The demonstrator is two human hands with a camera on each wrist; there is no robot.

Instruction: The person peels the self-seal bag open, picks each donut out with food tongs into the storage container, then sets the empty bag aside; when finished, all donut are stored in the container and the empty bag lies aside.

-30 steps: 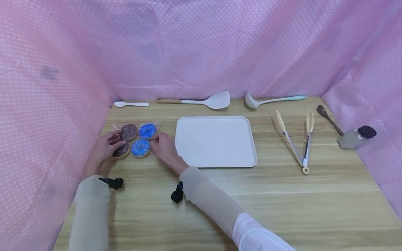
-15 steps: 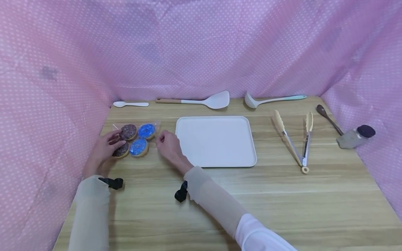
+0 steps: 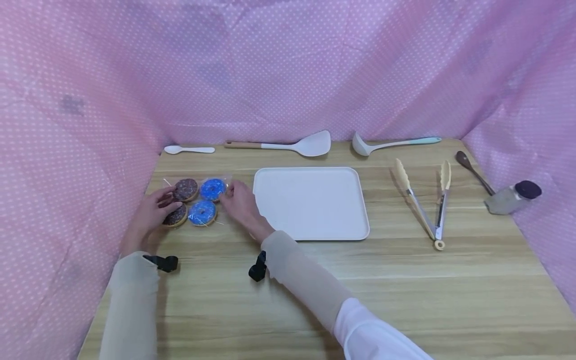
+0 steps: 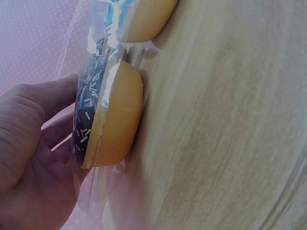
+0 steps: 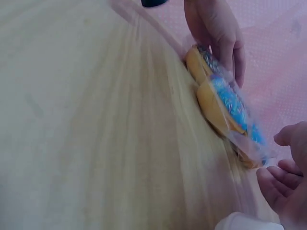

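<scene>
The left hand [image 3: 148, 212] rested on the packaged brown doughnuts [image 3: 186, 189] with relaxed fingers; the right hand [image 3: 242, 204], thumb and fingers parted, was positioned at the clear packaging's [image 4: 106, 98] right edge. Two blue doughnuts [image 3: 202, 213] lay between the hands on the desk [image 3: 405, 295]. A white tray [image 3: 312, 204] lay to their right, a spatula [image 3: 313, 144] beyond it.

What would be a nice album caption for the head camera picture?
Left hand and right hand flanking plastic-wrapped brown doughnuts and blue doughnuts, beside a white tray.
</scene>
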